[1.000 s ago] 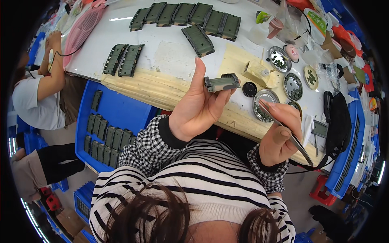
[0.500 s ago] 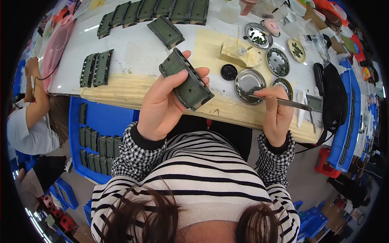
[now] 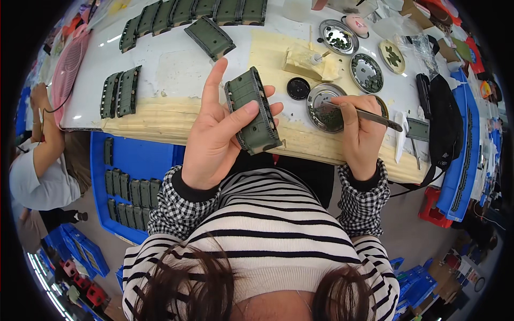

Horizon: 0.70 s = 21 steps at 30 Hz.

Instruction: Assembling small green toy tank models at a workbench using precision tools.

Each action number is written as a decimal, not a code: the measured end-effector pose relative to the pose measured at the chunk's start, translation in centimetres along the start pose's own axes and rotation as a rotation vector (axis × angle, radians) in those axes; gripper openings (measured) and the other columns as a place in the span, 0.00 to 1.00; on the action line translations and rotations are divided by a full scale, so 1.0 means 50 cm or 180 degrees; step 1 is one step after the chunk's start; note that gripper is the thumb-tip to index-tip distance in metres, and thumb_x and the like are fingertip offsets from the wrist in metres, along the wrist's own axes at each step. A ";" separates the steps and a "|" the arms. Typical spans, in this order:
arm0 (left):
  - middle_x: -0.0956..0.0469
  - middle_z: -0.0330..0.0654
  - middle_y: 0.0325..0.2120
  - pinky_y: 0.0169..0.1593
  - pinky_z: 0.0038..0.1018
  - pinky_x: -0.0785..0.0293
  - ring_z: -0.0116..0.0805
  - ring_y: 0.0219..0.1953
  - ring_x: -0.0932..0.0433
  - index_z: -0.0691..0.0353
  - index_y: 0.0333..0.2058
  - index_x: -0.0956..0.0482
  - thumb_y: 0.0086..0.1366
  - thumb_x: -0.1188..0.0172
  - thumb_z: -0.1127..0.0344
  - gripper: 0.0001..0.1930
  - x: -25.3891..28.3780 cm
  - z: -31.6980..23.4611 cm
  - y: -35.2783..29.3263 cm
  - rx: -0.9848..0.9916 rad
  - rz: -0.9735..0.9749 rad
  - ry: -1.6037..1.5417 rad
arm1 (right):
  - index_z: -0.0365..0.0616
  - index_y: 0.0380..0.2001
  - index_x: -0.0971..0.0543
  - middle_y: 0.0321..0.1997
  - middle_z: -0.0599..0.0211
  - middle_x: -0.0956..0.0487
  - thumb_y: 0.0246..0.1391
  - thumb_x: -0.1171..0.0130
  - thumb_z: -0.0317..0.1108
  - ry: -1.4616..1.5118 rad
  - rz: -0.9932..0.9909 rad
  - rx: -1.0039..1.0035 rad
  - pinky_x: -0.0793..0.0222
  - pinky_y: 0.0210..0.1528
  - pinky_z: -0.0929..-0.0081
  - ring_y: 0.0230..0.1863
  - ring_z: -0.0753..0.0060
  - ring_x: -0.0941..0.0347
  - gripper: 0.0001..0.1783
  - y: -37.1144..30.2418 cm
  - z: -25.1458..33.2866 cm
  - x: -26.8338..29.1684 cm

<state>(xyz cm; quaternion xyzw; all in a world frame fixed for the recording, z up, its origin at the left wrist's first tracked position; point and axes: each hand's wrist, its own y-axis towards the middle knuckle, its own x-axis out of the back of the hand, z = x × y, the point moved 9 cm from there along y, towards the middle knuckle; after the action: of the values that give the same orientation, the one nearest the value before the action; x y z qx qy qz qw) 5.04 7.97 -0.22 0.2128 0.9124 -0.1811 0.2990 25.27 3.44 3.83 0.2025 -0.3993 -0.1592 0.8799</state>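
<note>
My left hand (image 3: 206, 152) is closed around a dark green, hollow rectangular casing (image 3: 247, 115) with camouflage-patterned edges. Its thumb presses on the near face, while the index finger points away from the casing. Pinched in my right hand (image 3: 361, 136) is a pair of metal tweezers (image 3: 381, 119). Their tips reach into a round metal dish (image 3: 319, 97) with many tiny dark green pieces (image 3: 329, 117) along its lower side. Whether the tips hold a piece is too small to tell.
More metal dishes (image 3: 367, 73) and a cream dish (image 3: 392, 56) stand farther right. A black lid (image 3: 299, 89) lies beside a yellow block (image 3: 308, 64). Similar casings (image 3: 210, 38) line the far edge; two more (image 3: 127, 90) stand left. Below is a blue bin (image 3: 140, 144) of casings.
My left hand has turned the casing more upright, and its index finger has straightened away from it. The tweezers' tips have shifted up and left within the dish.
</note>
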 end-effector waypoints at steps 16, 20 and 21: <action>0.30 0.53 0.53 0.49 0.34 0.21 0.45 0.51 0.23 0.62 0.38 0.33 0.74 0.57 0.61 0.11 -0.007 0.031 0.001 0.0371 0.0313 0.0209 | 0.42 0.31 0.19 0.28 0.68 0.21 0.59 0.44 0.34 -0.0111 -0.0037 0.0111 0.38 0.38 0.70 0.33 0.66 0.30 0.08 0.007 -0.003 -0.005; 0.29 0.51 0.52 0.49 0.32 0.21 0.42 0.50 0.23 0.63 0.38 0.33 0.75 0.59 0.59 0.13 -0.025 0.046 0.002 0.0424 0.0531 0.0331 | 0.38 0.33 0.20 0.31 0.66 0.21 0.65 0.50 0.34 0.1369 0.0037 -0.0444 0.37 0.38 0.77 0.34 0.74 0.29 0.13 0.002 0.012 -0.001; 0.29 0.51 0.51 0.48 0.32 0.21 0.42 0.50 0.23 0.63 0.38 0.33 0.75 0.60 0.59 0.14 -0.030 0.053 0.002 0.0534 0.0608 0.0414 | 0.37 0.33 0.20 0.32 0.66 0.21 0.66 0.52 0.34 0.1620 0.0193 -0.0499 0.36 0.39 0.79 0.34 0.75 0.29 0.14 0.002 0.028 -0.008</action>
<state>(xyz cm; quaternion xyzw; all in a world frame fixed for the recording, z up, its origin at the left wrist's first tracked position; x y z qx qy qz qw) 7.46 6.43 -1.32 0.3343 0.8871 -0.2133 0.2362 23.96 3.37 4.47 0.1552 -0.1575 -0.1073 0.9693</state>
